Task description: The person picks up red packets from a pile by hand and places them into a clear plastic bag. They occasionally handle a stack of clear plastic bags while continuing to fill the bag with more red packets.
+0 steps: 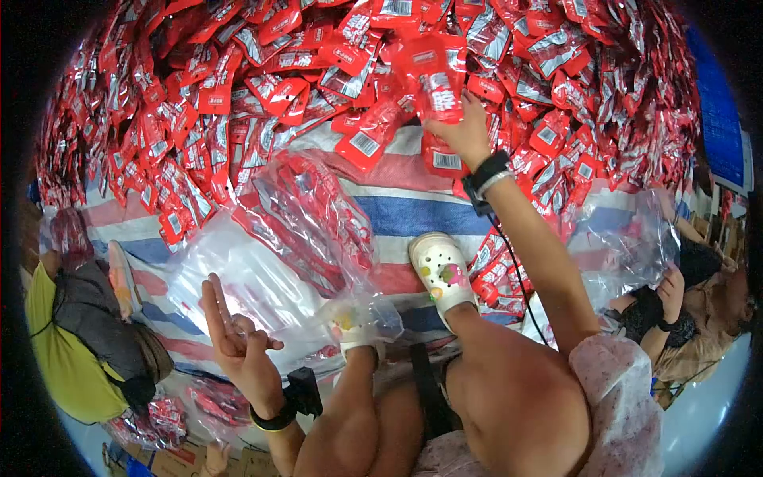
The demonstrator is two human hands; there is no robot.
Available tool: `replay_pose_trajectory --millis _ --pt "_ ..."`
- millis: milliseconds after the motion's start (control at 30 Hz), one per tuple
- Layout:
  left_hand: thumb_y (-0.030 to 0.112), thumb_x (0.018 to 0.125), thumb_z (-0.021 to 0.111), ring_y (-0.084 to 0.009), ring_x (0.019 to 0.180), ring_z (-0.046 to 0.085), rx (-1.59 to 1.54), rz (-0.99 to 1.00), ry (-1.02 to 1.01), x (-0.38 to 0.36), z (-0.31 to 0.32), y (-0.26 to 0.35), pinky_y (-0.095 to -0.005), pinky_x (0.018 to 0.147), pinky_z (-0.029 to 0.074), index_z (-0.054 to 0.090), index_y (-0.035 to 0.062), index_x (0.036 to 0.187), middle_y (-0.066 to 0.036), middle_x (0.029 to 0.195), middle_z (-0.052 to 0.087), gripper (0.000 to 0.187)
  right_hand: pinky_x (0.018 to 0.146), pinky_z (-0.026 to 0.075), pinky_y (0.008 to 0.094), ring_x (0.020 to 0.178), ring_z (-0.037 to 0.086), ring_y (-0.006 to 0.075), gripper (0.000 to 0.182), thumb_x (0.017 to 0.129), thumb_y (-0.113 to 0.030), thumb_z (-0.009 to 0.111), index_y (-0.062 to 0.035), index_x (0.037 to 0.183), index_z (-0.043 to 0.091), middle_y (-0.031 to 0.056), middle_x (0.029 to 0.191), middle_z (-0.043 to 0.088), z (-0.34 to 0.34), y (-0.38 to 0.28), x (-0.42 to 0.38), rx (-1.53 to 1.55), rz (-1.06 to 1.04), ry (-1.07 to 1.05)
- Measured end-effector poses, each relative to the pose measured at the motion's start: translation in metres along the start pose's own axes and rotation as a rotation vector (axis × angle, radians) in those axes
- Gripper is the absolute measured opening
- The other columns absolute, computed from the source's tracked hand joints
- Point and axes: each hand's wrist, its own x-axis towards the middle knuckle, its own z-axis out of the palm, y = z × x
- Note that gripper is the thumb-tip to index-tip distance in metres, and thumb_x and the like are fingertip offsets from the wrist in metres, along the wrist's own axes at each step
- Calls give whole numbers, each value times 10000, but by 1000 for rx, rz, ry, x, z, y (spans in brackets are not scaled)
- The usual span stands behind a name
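My right hand (465,131) reaches forward to the pile and grips a red packet (439,91) with white lettering by its lower end. A red packet with a barcode (447,159) lies just below this hand. My left hand (242,350) is raised at the lower left, its fingers apart and nothing in them. In front of it lie clear plastic bags (226,266) on the striped sheet. A clear bag filled with red packets (314,215) rests between the pile and my feet.
A large pile of red packets (278,87) spans the far side of the striped sheet (397,215). My white clogs (441,270) stand on the sheet. A person in yellow (63,350) sits at left; another person's hand (671,294) is beside a clear bag (620,246) at right.
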Motion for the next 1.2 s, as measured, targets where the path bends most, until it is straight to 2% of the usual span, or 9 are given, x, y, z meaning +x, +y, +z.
replay_pose_trajectory --millis 67,233,400,500,600,833,967,1100,1200 --pt "-146 628 396 -15 628 385 -1 -1 -8 1 5 3 -130 439 449 242 16 1424 -161 1481 244 827 914 401 462 1079 480 382 530 565 -255 761 -17 1005 589 213 1198 473 -2 -22 -8 -364 -262 134" --pt "-139 626 409 -10 619 387 -22 0 -9 0 6 5 -128 446 457 237 18 1426 -154 1485 237 833 791 467 439 953 533 356 408 629 -41 655 -38 1006 499 202 1111 457 10 -45 -39 -227 -599 -428" --pt "-138 626 413 -12 610 379 -15 -10 20 -3 8 6 -129 442 455 231 10 1425 -166 1485 229 833 737 480 438 923 555 351 540 655 -18 612 -57 1166 442 217 1103 496 29 -50 -35 -273 -527 -107" --pt "-139 629 413 -12 602 377 -10 -11 15 -2 0 4 -130 440 455 227 4 1424 -175 1483 226 829 681 476 468 818 586 407 704 649 -91 668 -59 1275 346 225 907 602 7 -58 -28 -166 -421 -554" --pt "-143 637 410 -11 595 378 -43 -9 11 1 -6 0 -134 438 459 224 0 1423 -181 1482 224 821 771 472 456 915 574 412 722 621 -90 702 -55 1256 360 235 982 590 -23 -67 -22 -211 -368 -815" --pt "-149 636 403 -15 597 370 -95 -18 -24 4 -4 0 -145 450 479 216 0 1425 -169 1489 213 824 978 392 401 1183 409 399 705 554 -235 737 22 1160 485 242 1320 389 -7 5 43 -274 -642 -508" --pt "-154 623 403 -17 606 371 -95 -35 -19 0 -3 6 -147 463 486 210 3 1428 -154 1493 209 842 1007 279 565 1147 433 343 655 508 -227 751 -25 1073 488 154 1076 489 -18 -26 -6 -508 -667 -502" --pt "-150 616 413 -26 607 367 -46 19 -63 -4 -6 4 -156 466 492 206 7 1430 -148 1494 212 854 885 421 438 973 522 365 476 578 -78 699 -18 1000 485 179 1013 516 -23 -31 -34 -330 -516 -586" --pt "-147 617 417 -29 610 369 -22 32 -74 -4 -7 8 -161 471 496 214 8 1429 -150 1493 215 851 870 438 448 969 538 387 521 593 -118 710 -1 1047 482 205 1055 516 -35 -36 -47 -113 -336 -555"
